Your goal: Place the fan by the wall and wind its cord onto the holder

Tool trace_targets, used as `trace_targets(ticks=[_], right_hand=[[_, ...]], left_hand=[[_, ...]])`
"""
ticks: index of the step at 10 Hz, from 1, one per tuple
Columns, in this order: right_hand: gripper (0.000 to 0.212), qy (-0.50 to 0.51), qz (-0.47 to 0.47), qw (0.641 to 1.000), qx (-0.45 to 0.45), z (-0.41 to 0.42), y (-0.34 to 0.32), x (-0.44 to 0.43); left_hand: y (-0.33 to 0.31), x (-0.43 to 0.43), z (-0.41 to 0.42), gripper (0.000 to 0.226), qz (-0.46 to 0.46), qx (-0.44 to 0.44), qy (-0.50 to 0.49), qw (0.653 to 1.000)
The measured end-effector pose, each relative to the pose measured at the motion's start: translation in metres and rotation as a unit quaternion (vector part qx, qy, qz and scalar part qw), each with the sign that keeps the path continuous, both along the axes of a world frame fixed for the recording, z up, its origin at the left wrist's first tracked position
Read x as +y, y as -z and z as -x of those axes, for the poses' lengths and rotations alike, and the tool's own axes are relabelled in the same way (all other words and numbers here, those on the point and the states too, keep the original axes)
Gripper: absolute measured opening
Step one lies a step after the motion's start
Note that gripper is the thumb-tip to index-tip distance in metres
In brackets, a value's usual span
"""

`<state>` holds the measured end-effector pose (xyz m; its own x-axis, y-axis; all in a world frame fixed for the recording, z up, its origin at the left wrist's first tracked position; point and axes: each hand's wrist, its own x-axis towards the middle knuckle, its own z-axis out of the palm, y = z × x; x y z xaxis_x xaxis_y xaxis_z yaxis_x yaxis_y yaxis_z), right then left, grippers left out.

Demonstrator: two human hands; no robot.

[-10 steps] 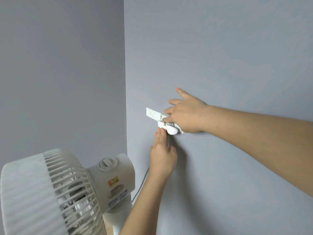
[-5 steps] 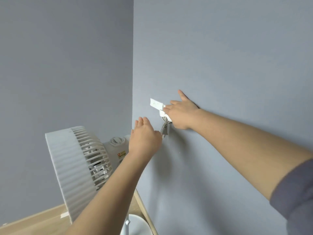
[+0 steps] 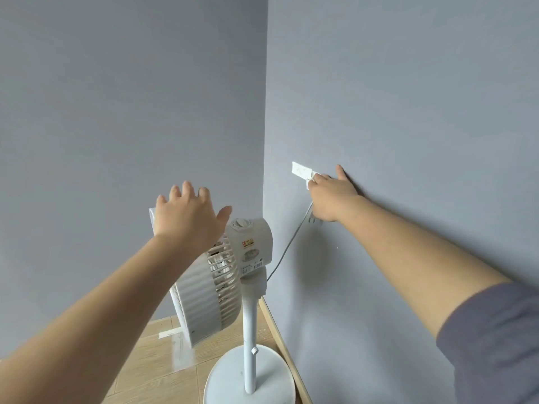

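Observation:
A white pedestal fan point(image 3: 221, 275) stands in the room corner on its round base point(image 3: 271, 377), close to the right wall. Its grey cord point(image 3: 288, 246) runs from behind the motor housing up to a white holder point(image 3: 302, 170) stuck on the right wall. My right hand point(image 3: 332, 196) rests against the wall over the holder, fingers on the wound cord and plug, which it mostly hides. My left hand point(image 3: 189, 217) hovers in the air in front of the fan head, fingers spread, holding nothing.
Two grey walls meet in a corner point(image 3: 265, 141) behind the fan. A wooden skirting strip point(image 3: 280, 339) runs along the right wall's foot. The floor point(image 3: 151, 371) is light wood planks with a pale tape mark point(image 3: 178, 345).
My left hand has drawn back from the holder, leftward, and now hovers open before the fan. The view has pulled back, showing the fan's pole and base. My right hand stays at the holder.

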<state>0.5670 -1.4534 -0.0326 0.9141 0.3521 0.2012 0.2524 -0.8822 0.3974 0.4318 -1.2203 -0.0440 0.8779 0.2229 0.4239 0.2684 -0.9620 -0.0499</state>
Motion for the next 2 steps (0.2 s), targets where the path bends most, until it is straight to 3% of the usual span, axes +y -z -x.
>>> trace_targets(ticks=[2], right_hand=[[0.048,-0.019,-0.03,0.999,0.017,0.025,0.025,0.01]], left_hand=[[0.018,0.008,0.0,0.056,-0.002,-0.004,0.003,1.0]])
